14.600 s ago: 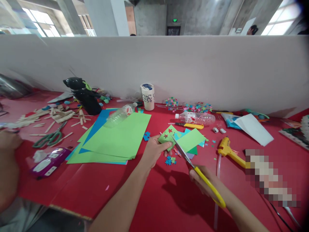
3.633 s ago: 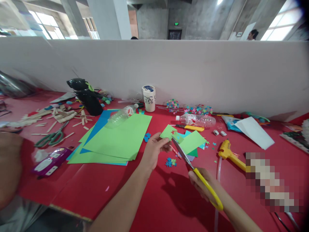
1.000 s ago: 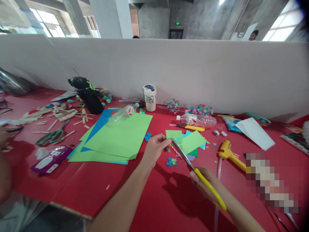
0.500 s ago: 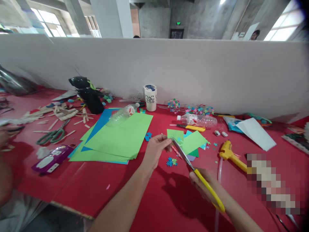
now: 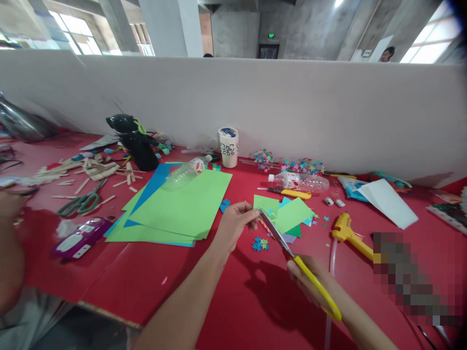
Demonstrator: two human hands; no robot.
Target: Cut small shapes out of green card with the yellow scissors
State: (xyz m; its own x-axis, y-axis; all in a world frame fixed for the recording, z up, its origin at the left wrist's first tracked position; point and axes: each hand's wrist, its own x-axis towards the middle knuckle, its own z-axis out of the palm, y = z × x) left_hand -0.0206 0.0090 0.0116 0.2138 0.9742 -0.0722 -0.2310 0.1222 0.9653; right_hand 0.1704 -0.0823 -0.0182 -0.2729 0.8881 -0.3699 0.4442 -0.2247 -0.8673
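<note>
My left hand [image 5: 237, 218] is closed in a pinch, thumb against fingers, over the red table. Whatever sits between its fingertips is too small to make out against the green paper behind. My right hand [image 5: 304, 274] grips yellow-handled scissors [image 5: 280, 240], whose blade tips reach the left fingertips. Behind them lie cut green paper pieces [image 5: 294, 215]. Just below the blades is a small pile of blue and green paper stars [image 5: 260, 244]. Blue paper pieces [image 5: 224, 205] rest beside the left hand.
Green sheets [image 5: 182, 209] lie at left under a plastic bottle [image 5: 186, 173]. A yellow glue gun [image 5: 346, 231], a utility knife [image 5: 292, 193] and another bottle [image 5: 302, 182] are at right. Far left are green scissors [image 5: 82, 201], a purple device [image 5: 83, 238] and another person's arm [image 5: 10, 253].
The camera view has shifted slightly. The other person's arm at far left reaches a little further into view. My hands and the scissors keep nearly the same pose.
</note>
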